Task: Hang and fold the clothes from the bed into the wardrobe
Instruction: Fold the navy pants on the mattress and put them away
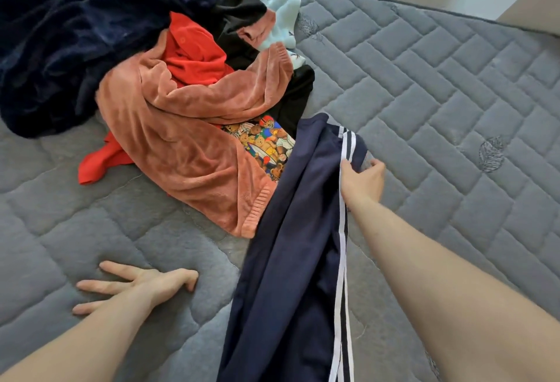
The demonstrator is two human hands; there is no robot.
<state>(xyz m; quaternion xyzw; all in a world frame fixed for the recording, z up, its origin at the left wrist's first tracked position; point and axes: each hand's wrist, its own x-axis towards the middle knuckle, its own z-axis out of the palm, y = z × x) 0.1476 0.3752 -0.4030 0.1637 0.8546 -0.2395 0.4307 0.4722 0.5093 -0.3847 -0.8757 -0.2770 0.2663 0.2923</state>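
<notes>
Right hand [362, 180] out at full reach, thumb and fingers pinched on the far end of the navy track trousers with white side stripes [291, 248], right at the stripe edge. Thumb on top of the white band, fingertips curled under the hem toward the grey quilted mattress [454, 102]. Forearm long and straight, running from the lower right corner up to the grip.

Left hand [136, 284] down flat on the mattress, fingers spread wide and straight, palm pressed into the padding, nothing held. Well apart from the trousers, off to their left. Left forearm angled in from the bottom left corner.

Trousers stretched lengthwise between the two arms, from the bottom edge of the view up to the right hand, stripes along their right side, far end lifted slightly in the pinch.

Just beyond the trousers, the heap: a salmon-pink fleece garment with ribbed cuffs [188, 139] sprawled across the middle, one cuff touching the trousers' left edge. Tucked beneath it, a black piece printed with cartoon teddy bears [266, 145], partly covered by the trousers' far end. Bright red fabric [188, 54] poking out above and below the pink fleece. Plain black cloth [239, 5] behind that, with a pale mint fluffy item [283, 14] on top at the back. Large dark navy plush blanket [75, 33] bundled across the upper left.

Wardrobe not in view.
</notes>
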